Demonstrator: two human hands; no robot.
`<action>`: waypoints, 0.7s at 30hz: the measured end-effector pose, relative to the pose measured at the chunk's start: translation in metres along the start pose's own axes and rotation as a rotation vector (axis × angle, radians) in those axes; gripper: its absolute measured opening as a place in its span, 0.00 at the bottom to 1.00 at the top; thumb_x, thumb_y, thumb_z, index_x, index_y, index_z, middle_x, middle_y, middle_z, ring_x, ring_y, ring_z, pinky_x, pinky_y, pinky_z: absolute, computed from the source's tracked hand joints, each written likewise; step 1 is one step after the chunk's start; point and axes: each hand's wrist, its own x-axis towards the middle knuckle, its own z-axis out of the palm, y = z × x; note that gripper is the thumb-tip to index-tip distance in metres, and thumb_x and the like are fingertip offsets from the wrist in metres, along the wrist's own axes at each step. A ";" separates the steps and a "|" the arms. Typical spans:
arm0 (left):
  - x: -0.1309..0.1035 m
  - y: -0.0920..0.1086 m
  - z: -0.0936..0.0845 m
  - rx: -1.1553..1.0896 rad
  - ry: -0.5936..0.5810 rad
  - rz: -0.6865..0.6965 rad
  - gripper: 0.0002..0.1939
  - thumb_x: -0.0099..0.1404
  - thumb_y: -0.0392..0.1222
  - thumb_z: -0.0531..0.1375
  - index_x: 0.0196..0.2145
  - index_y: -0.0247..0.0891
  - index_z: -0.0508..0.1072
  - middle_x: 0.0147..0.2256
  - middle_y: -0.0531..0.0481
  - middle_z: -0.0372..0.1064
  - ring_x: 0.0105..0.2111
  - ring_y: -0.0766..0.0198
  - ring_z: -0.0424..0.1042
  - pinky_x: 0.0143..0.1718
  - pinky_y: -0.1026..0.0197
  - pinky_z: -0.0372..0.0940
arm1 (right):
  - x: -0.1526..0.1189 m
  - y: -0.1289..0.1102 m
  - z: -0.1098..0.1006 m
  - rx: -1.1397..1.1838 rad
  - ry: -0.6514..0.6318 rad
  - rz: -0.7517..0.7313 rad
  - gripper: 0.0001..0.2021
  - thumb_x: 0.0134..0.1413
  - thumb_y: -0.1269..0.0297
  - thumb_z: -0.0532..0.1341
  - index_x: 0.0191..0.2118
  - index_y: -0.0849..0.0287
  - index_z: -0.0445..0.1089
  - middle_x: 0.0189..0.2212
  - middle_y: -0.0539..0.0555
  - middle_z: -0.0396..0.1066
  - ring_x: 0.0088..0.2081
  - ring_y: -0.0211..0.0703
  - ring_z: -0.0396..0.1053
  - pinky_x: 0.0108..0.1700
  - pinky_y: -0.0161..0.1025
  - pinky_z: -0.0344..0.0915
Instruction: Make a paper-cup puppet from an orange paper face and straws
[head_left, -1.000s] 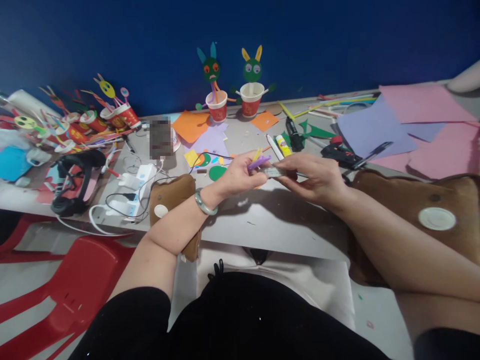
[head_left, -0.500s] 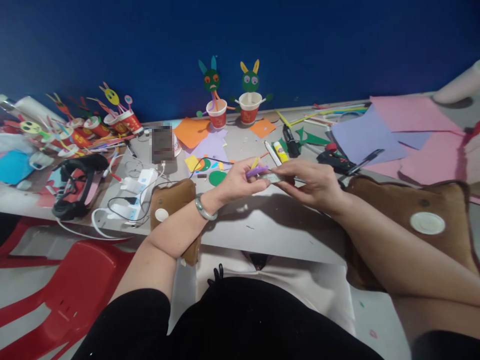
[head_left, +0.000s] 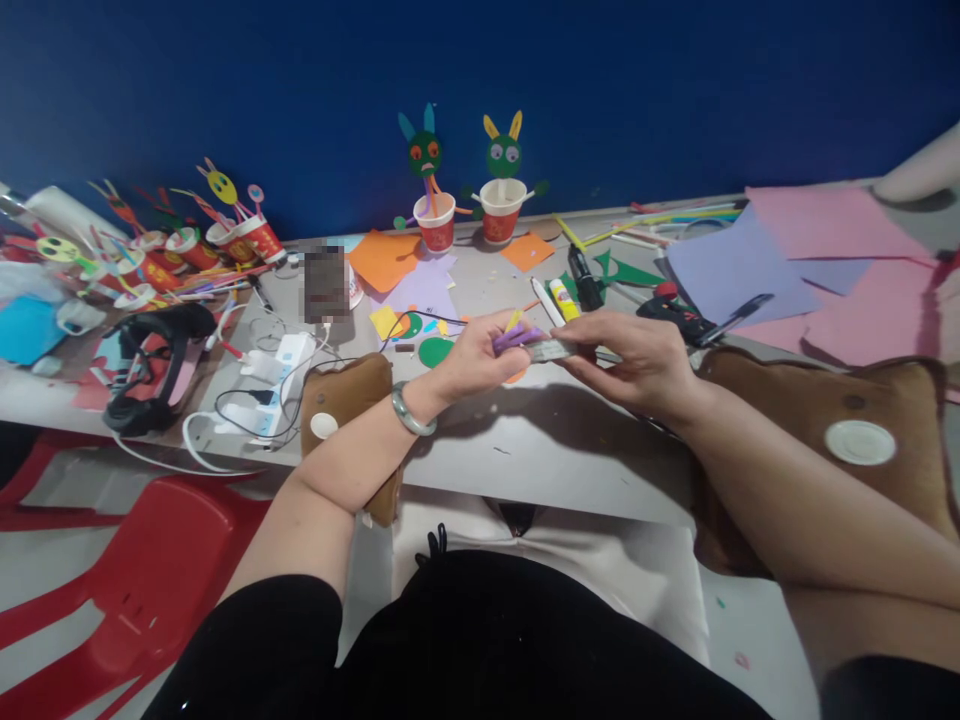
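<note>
My left hand [head_left: 480,360], with a bracelet at the wrist, is closed on purple strips [head_left: 516,338] with a bit of yellow beside them. One end of a flat pale grey-green piece [head_left: 549,350] lies at its fingertips. My right hand [head_left: 637,362] pinches the other end of that piece between thumb and fingers. Both hands are close together above the front part of the table [head_left: 540,450]. Just beyond them lie a yellow glue stick [head_left: 563,300] and a white marker [head_left: 547,302]. A green paper oval [head_left: 436,352] is left of my left hand.
Two paper cups [head_left: 435,225] with green-headed figures stand at the back. A black glue gun [head_left: 675,318] and pink and purple paper [head_left: 847,230] are at the right. A power strip [head_left: 283,385], headset [head_left: 154,370] and brown cushions [head_left: 795,420] surround the work area.
My right hand has shifted slightly right, and more of the grey-green piece shows between my hands. An orange bit now shows below my left fingertips. The view has shifted slightly.
</note>
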 end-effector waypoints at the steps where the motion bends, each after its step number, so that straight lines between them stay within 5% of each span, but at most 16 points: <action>1: 0.000 -0.001 0.001 -0.005 0.002 -0.010 0.09 0.58 0.45 0.66 0.32 0.41 0.70 0.23 0.59 0.60 0.24 0.70 0.55 0.28 0.61 0.58 | 0.000 0.000 0.000 -0.007 0.000 0.006 0.10 0.73 0.53 0.67 0.52 0.45 0.84 0.40 0.57 0.84 0.34 0.52 0.80 0.35 0.51 0.81; 7: 0.001 -0.007 -0.003 0.037 0.026 0.022 0.06 0.57 0.40 0.64 0.34 0.40 0.75 0.26 0.55 0.66 0.26 0.67 0.61 0.30 0.60 0.61 | 0.000 -0.006 0.002 -0.036 0.036 -0.002 0.08 0.73 0.56 0.66 0.50 0.46 0.83 0.41 0.58 0.84 0.31 0.49 0.78 0.32 0.50 0.80; 13: -0.002 -0.024 0.006 0.263 0.324 0.125 0.08 0.63 0.38 0.66 0.39 0.42 0.73 0.38 0.49 0.76 0.36 0.62 0.72 0.42 0.57 0.70 | -0.002 0.010 0.007 -0.198 0.154 -0.037 0.07 0.69 0.61 0.69 0.49 0.51 0.82 0.39 0.58 0.82 0.26 0.44 0.72 0.28 0.46 0.76; 18: -0.011 -0.042 0.022 0.321 0.099 0.287 0.09 0.62 0.43 0.69 0.37 0.43 0.72 0.36 0.49 0.75 0.36 0.60 0.73 0.43 0.55 0.71 | -0.005 0.029 0.013 -0.354 0.141 0.002 0.08 0.67 0.60 0.67 0.46 0.55 0.82 0.42 0.59 0.83 0.30 0.46 0.76 0.33 0.45 0.74; 19: -0.010 -0.042 0.020 0.328 0.118 0.267 0.08 0.64 0.43 0.69 0.37 0.43 0.72 0.34 0.50 0.74 0.35 0.61 0.73 0.43 0.55 0.71 | -0.005 0.029 0.013 -0.351 0.133 0.026 0.08 0.67 0.59 0.67 0.45 0.55 0.82 0.41 0.59 0.84 0.30 0.46 0.76 0.33 0.45 0.73; 21: -0.007 -0.041 0.012 0.302 0.343 0.196 0.06 0.69 0.43 0.66 0.38 0.44 0.72 0.34 0.51 0.73 0.34 0.62 0.71 0.43 0.55 0.70 | -0.004 0.028 0.011 -0.322 0.129 0.063 0.08 0.67 0.59 0.67 0.45 0.54 0.82 0.41 0.58 0.84 0.27 0.45 0.74 0.33 0.45 0.73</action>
